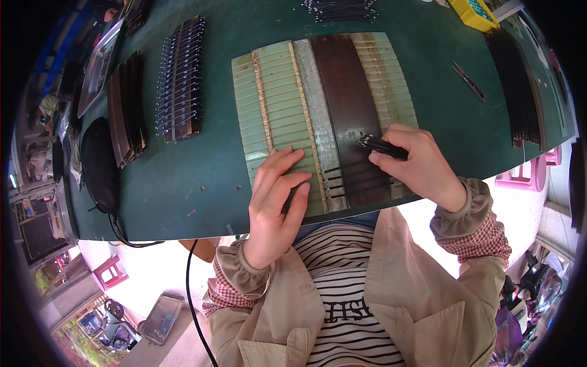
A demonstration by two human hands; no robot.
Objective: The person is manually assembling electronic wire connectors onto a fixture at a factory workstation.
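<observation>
In front of me lies a pale green slotted board (278, 92) with many crosswise grooves and a dark brown strip (345, 79) running down it. My left hand (275, 196) rests on the board's near left part, its fingers stretched and apart, holding nothing that I can see. Over the brown strip, my right hand (422, 162) is closed around a bundle of thin black wire-like pieces (382, 145) with pale tips pointing left. Several short black pieces (334, 183) lie in the nearest grooves, between my hands.
Left on the green table (214, 183) are a rack of black pieces (180, 79), brown strips (126, 107) and a black pouch (99, 165). To the right lie small cutters (469, 81), dark strips (515, 85) and a yellow bin (474, 13). More black pieces (340, 10) lie at the back.
</observation>
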